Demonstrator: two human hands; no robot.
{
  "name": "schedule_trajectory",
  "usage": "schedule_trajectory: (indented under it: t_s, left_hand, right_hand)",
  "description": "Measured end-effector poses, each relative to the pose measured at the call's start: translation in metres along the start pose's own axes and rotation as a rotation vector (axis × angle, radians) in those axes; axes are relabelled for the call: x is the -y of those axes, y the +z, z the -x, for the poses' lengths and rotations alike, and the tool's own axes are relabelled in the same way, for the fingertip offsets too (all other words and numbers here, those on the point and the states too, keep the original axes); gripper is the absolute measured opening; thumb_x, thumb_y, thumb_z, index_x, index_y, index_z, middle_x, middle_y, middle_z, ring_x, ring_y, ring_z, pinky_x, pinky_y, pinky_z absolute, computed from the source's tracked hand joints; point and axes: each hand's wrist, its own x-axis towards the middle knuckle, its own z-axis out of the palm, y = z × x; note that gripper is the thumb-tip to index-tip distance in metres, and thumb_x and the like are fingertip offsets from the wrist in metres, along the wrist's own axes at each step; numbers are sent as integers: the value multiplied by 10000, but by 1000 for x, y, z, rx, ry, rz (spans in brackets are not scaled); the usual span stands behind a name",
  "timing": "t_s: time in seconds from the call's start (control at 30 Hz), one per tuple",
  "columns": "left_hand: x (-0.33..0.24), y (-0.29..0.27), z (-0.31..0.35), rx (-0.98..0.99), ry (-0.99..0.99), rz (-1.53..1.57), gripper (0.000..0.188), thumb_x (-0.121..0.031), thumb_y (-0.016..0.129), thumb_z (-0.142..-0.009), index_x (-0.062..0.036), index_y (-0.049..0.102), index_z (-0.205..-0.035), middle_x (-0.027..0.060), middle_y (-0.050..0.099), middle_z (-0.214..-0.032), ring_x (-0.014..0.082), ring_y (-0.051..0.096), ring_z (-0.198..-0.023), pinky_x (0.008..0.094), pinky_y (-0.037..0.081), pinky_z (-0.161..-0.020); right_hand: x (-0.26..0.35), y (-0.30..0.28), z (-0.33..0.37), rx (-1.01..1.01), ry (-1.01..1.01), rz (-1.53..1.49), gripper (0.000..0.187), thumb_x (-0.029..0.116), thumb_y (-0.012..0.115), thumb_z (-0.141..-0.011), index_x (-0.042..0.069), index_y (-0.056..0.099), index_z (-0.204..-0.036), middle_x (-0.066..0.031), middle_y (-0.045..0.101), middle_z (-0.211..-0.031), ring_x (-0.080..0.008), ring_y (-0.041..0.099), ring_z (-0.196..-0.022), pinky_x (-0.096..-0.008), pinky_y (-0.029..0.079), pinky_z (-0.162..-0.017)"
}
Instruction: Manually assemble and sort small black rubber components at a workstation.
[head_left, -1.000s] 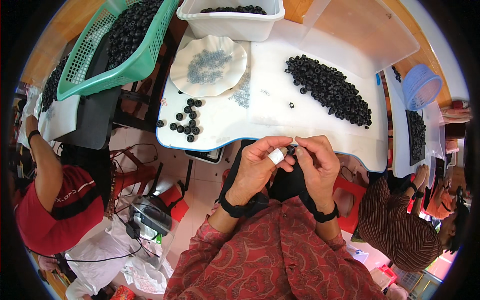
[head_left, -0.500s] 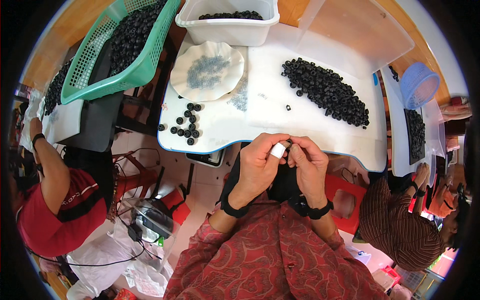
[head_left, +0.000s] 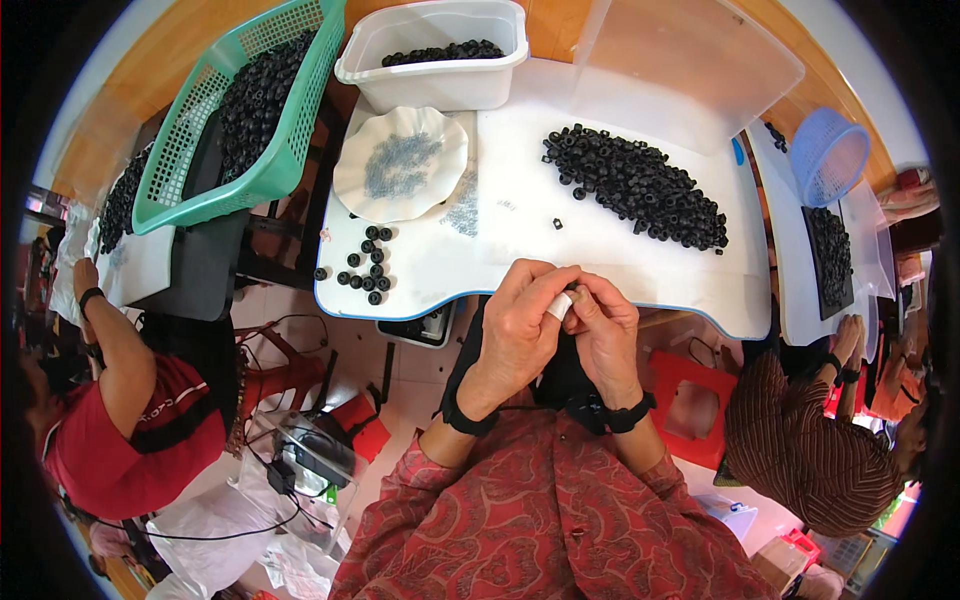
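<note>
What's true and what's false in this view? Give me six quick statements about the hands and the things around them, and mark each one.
1. The left hand has a white wrap on it. True.
2. The two hands are wide apart. False: the left hand and right hand meet at the fingertips, around a small dark piece.
3. The green basket holds red pieces. False: its pieces are black.
4. The scalloped plate is on the white table. True.
5. The blue basket is left of the plate. False: it is right of it.
6. The white tub contains black pieces. True.
</note>
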Motion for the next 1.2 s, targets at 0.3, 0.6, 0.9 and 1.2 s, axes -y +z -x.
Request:
schedule_trajectory:
  t_s: [0.3,0.6,0.9,1.2]
  left_hand:
    - [25,14,2,48,-335,507,259,80,539,-888,27,638,-1121,46,637,-991,94,608,-825,221,526,-710]
    - [29,13,3,39,-553,739,265,59,586,-872,33,641,-1130,105,675,-968,113,626,-751,226,535,-700]
    - [29,14,7,-16,-582,750,258,68,584,-873,33,646,-1122,96,675,-972,112,621,-762,222,528,-700]
    - [29,15,8,-121,-667,925,259,77,597,-856,29,651,-1105,92,675,-972,113,620,-785,224,536,-688]
  right_hand:
    - [1,-5,-7,-11,54,-106,234,89,618,-927,-18,624,-1135,-48,653,-871,-74,564,-690,-192,434,-611]
    - [10,1,-5,-51,-30,138,191,83,628,-918,-3,636,-1089,-41,669,-872,-57,565,-680,-185,440,-603]
    - [7,11,-6,-75,-181,376,140,8,597,-914,-22,620,-1048,-34,652,-891,-53,583,-720,-192,484,-645]
    - [-2,6,-7,-59,-383,714,197,-36,619,-873,-20,623,-1069,-48,613,-926,-83,624,-762,-204,500,-634]
